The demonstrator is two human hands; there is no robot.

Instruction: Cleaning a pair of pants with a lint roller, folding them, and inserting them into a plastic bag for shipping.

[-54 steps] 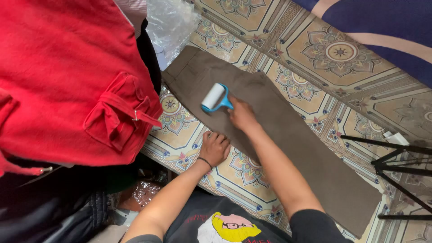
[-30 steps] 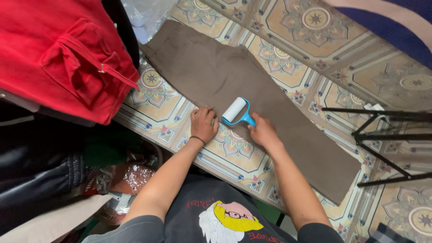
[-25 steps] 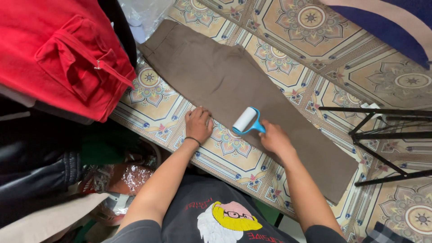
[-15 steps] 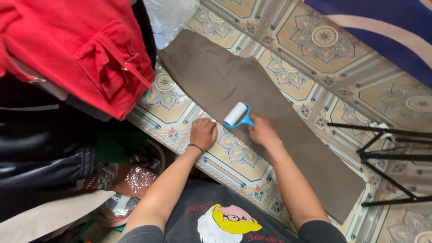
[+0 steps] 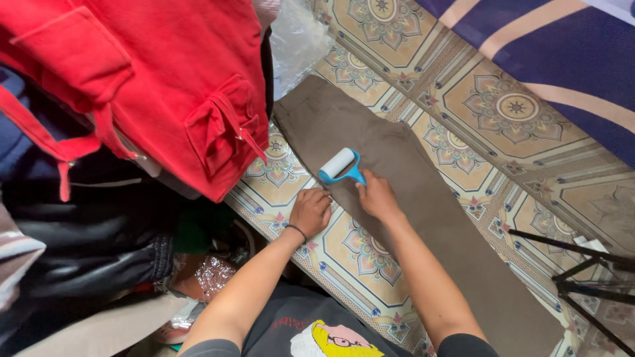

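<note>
Two hands at work. Red garment (image 5: 165,86) hangs at left over dark clothes. Left hand (image 5: 311,211), fingers curled, presses the near edge of brown trousers (image 5: 410,178) laid flat on the patterned tiled floor (image 5: 503,106). Right hand (image 5: 377,197) is closed round the blue handle of a lint roller (image 5: 337,165) resting on the cloth. Roller looks light and rigid; trousers soft, likely to ruck unless pinned. Black tripod (image 5: 589,284) stands far right.
</note>
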